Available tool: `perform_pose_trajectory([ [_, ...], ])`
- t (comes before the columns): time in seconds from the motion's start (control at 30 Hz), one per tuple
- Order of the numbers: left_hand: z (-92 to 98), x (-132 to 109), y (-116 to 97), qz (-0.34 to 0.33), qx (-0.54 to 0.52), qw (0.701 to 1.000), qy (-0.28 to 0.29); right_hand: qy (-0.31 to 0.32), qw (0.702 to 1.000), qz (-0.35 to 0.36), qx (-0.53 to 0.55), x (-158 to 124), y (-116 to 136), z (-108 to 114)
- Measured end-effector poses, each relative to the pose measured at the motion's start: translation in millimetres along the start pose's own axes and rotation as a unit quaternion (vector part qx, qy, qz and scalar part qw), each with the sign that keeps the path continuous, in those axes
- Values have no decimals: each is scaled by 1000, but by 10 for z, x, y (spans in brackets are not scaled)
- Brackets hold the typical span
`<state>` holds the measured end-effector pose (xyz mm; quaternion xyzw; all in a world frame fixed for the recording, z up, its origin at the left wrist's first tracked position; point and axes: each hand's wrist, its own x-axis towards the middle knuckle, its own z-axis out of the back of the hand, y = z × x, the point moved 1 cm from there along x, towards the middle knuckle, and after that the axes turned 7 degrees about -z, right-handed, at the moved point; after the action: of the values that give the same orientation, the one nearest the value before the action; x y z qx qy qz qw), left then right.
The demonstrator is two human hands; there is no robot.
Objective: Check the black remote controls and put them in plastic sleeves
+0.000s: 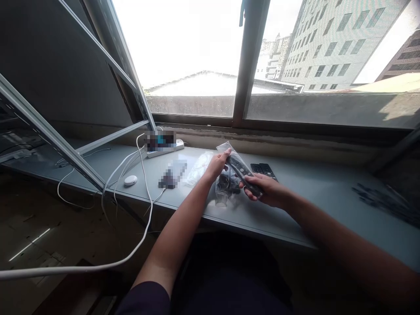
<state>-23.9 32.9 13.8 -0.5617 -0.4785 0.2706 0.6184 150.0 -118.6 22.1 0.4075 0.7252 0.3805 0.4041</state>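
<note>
Above the table, both hands hold a black remote control that lies in a clear plastic bag. My left hand pinches the bag at the remote's far end, thumb on top. My right hand is closed around the remote's near end. Below them on the table sits another clear plastic bag with dark things inside, which I cannot make out. Just beyond my right hand lie two dark remote controls, side by side and partly hidden by it. Left of my left hand are flat clear plastic bags.
A white power strip, a blurred-out object with a cable, and a round white device are on the table to the left. White cables loop over its front edge. A metal frame stands left; a dark bundle lies right.
</note>
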Motion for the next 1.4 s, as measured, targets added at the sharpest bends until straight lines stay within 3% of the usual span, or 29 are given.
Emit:
perform_pose_trajectory([
  [0.2,-41,-36,-2,5,7,996,87,-4,1000,-2,7,-31,25,-36],
  [0.43,-29,-19,-21,-29,0,996,82,-5,1000,-7,-12,-26,28,-41],
  [0.53,-33,-22,-36,-40,-3,998,54,-14,1000,-1,-9,-23,30,-41],
  [0.67,-41,-47,-51,-14,0,999,41,-14,1000,7,4,-15,27,-35],
  [0.87,-65,-68,-22,30,12,996,86,-22,1000,16,-2,-12,31,-36],
  [1.4,-14,-21,19,-16,25,999,37,-15,1000,-1,1,-18,37,-54],
])
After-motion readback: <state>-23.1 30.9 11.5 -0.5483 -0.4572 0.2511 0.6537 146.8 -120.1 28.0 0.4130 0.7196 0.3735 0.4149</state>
